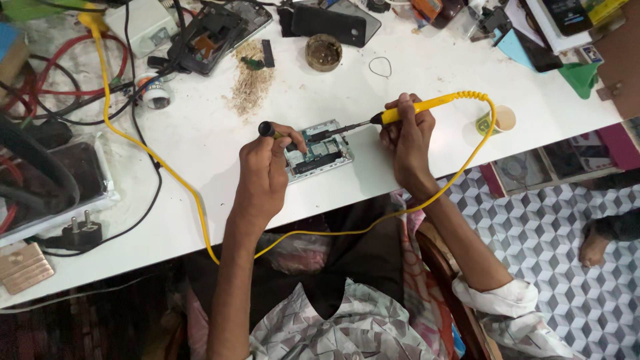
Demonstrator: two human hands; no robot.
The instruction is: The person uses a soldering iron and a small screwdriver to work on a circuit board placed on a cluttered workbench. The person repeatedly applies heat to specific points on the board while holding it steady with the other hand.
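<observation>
An opened phone (320, 152) with its circuit board showing lies on the white table (427, 73) in front of me. My right hand (408, 137) grips a yellow soldering iron (417, 107), whose dark tip reaches left over the phone's top edge. My left hand (267, 175) holds a thin black-handled tool (275, 133) at the phone's left side. The iron's yellow cord (490, 127) curls right, then loops under the table edge.
Another dismantled phone (213, 37), a black phone (330, 23), a round brown tin (324, 52) and a heap of wire scraps (252, 83) lie at the back. Red and black cables (80, 80), a black plug (81, 233) and a tray sit left. A roll of tape (497, 120) lies right.
</observation>
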